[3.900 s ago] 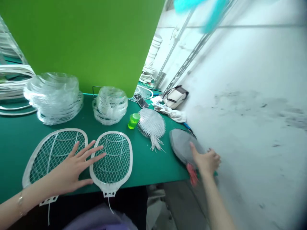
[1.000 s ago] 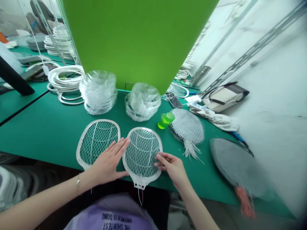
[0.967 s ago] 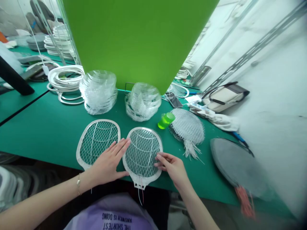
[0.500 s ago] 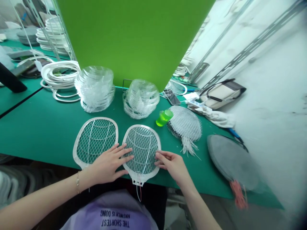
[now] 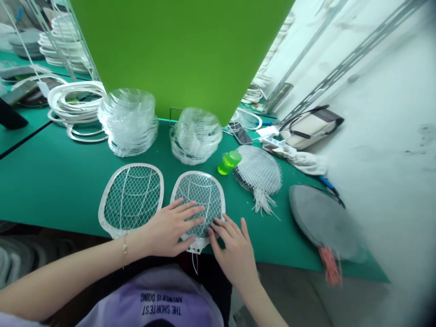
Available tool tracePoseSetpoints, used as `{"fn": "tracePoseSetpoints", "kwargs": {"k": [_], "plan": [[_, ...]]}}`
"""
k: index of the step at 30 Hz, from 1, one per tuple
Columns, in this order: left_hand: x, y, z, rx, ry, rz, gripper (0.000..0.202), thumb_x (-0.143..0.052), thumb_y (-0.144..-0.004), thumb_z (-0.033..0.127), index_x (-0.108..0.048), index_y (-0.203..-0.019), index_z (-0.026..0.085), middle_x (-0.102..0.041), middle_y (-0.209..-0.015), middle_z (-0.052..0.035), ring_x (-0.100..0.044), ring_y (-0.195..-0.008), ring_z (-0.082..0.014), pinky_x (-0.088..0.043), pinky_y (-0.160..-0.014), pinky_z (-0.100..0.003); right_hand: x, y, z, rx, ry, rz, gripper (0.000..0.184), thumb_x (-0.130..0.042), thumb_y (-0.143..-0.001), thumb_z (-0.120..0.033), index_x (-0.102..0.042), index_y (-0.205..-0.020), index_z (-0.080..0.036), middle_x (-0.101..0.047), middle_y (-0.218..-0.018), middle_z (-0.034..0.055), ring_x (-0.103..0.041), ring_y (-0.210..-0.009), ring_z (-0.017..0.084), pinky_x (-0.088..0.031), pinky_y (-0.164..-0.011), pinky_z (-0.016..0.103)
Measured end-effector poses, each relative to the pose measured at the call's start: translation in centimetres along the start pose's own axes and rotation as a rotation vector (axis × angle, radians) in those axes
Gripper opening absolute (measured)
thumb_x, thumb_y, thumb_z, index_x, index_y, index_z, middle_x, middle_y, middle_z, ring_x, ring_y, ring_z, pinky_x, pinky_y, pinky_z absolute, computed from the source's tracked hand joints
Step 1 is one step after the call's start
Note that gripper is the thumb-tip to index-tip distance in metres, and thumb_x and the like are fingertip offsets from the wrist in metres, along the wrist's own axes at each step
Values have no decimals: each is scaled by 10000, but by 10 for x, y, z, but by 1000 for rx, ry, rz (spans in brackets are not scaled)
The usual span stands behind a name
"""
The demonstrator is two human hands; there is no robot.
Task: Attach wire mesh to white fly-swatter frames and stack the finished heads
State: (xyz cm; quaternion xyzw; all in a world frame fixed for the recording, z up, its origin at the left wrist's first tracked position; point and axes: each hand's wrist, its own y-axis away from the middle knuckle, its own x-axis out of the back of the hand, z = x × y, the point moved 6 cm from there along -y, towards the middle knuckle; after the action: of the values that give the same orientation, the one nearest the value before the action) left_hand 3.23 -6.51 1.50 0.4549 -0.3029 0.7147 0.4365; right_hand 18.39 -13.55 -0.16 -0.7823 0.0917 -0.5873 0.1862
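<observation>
Containing mesh: white frame (green jar nearby)

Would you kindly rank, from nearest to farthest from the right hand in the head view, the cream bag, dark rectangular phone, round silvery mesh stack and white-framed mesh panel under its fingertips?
1. White-framed mesh panel: under the right hand.
2. Round silvery mesh stack: beyond, to the right.
3. Dark rectangular phone: farther back.
4. Cream bag: farthest, back right.
</observation>
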Motion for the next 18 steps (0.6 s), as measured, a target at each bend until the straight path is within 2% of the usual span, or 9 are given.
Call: {"fn": "tracePoseSetpoints", "kwargs": {"k": [3,6,8,10,12,15,18], "plan": [[-4,-14,6,1,3,-38,378,-539,-924,277,-633,-1276,174,-600,-1402,-118,-566,-1280,-306,-418,-1103,-466,12,9,-19,36,7,83,200,-524,-984,-289,-683,-1030,-178,-742,-1098,109,-653,-1130,305,-402,-1063,552],[-5,-19,4,12,28,-62,374,-614,-816,247,-663,-1176,156,-630,-1314,-126,-608,-1160,-304,-519,-959,-410,16,33,-48,88,-50,195,227,-629,-921,-358,-673,-1039,-169,-745,-990,119,-688,-935,271,-522,-848,430],[-4,-20,2,11,54,-74,385,-654,-783,281,-659,-1154,178,-629,-1274,-113,-599,-1124,-300,-533,-913,-400,8,49,-59,76,-74,215,193,-637,-919,-307,-680,-1041,-163,-737,-901,101,-675,-811,237,-530,-716,377],[-4,-21,-1,10,71,-83,397,-684,-778,343,-648,-1147,201,-624,-1231,-102,-586,-1108,-298,-529,-903,-400,-2,61,-62,50,-98,215,183,-617,-922,-170,-687,-1090,-147,-725,-881,94,-660,-772,213,-536,-683,350],[-3,-22,-3,11,73,-89,405,-701,-782,411,-643,-1130,211,-618,-1178,-93,-580,-1088,-294,-518,-906,-405,-9,65,-59,40,-142,228,267,-605,-902,-61,-689,-1142,-141,-710,-868,87,-646,-750,193,-545,-677,329],[-1,-26,-3,18,54,-105,421,-733,-767,458,-645,-1088,199,-609,-1113,-75,-571,-1030,-276,-517,-870,-394,-8,59,-58,43,-211,272,332,-613,-885,-18,-683,-1184,-146,-697,-831,71,-625,-705,177,-542,-631,310],[1,-28,-3,31,37,-118,432,-773,-739,449,-648,-1061,189,-600,-1084,-57,-557,-981,-261,-521,-793,-372,-4,46,-64,41,-297,308,300,-603,-884,3,-679,-1133,-146,-697,-789,60,-616,-676,169,-541,-606,301]]}}
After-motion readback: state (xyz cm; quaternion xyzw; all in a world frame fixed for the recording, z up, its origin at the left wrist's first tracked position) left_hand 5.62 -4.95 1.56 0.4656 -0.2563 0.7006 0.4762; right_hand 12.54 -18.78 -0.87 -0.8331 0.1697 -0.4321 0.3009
